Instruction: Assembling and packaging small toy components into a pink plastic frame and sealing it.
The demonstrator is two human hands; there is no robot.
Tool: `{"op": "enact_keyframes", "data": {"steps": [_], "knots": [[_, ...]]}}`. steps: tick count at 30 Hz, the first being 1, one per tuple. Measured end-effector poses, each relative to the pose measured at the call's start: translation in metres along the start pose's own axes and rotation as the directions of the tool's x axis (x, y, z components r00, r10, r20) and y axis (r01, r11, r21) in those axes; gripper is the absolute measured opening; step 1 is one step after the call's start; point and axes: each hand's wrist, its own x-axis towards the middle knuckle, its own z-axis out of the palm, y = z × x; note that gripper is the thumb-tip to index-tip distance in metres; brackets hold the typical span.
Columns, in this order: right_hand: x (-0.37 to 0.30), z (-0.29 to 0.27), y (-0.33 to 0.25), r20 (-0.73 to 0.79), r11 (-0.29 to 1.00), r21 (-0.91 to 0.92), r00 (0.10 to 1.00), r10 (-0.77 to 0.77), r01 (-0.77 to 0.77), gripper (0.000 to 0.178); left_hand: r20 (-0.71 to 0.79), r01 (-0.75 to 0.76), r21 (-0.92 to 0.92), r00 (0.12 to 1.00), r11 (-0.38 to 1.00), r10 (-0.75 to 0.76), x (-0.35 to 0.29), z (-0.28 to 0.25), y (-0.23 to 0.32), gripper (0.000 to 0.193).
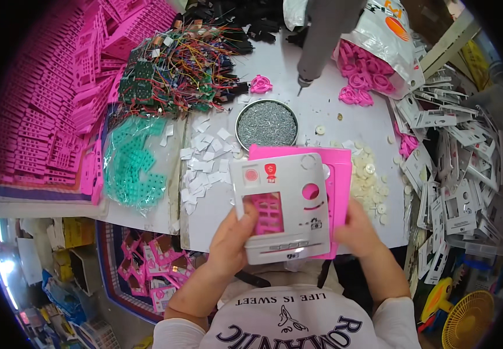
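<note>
My left hand (pixel 232 235) is closed on a white plastic faceplate (pixel 297 209) with a square window, a round hole and small printed pictures. Its thumb lies over the left edge by the window. Behind the faceplate, sticking out at the top and right, is a pink plastic panel (pixel 340 174); more pink shows through the window. At the pink panel's right edge my right hand (pixel 357 231) grips it, slightly blurred, with its fingers partly hidden. Just beyond both pieces stands a round tin of small metal screws (pixel 267 123).
An electric screwdriver (pixel 321 52) hangs above the table. Around lie white paper squares (pixel 205 166), cream buttons (pixel 369 180), a bag of teal keypads (pixel 135 166), wired circuit boards (pixel 176 72), stacked pink panels (pixel 42 87), a bag of pink parts (pixel 359 67) and white faceplates (pixel 461 203).
</note>
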Motion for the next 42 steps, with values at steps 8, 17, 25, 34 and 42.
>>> {"op": "enact_keyframes", "data": {"steps": [8,17,25,34,42], "knots": [[0.019,0.046,0.004,-0.075,1.0,-0.018,0.997,-0.023,0.022,0.046,0.047,-0.286,0.896,0.822,0.34,0.568,0.018,-0.003,-0.008,0.102],[0.027,0.038,0.009,-0.234,0.998,0.048,0.971,0.049,-0.039,0.041,-0.204,-0.428,0.661,0.688,0.616,0.697,-0.006,-0.006,-0.004,0.117],[0.025,0.046,0.009,-0.028,0.993,0.02,0.993,-0.112,0.113,0.052,-0.17,-0.287,0.63,0.856,0.722,0.489,0.014,-0.006,-0.028,0.093],[0.028,0.054,0.013,-0.117,0.987,-0.081,0.983,-0.145,0.136,0.05,-0.168,-0.238,0.702,0.861,0.671,0.481,0.014,-0.013,-0.034,0.086],[0.029,0.038,0.014,-0.038,0.963,-0.238,0.99,-0.138,0.125,0.046,-0.126,-0.159,0.82,0.887,0.55,0.444,0.008,-0.006,-0.038,0.084]]}}
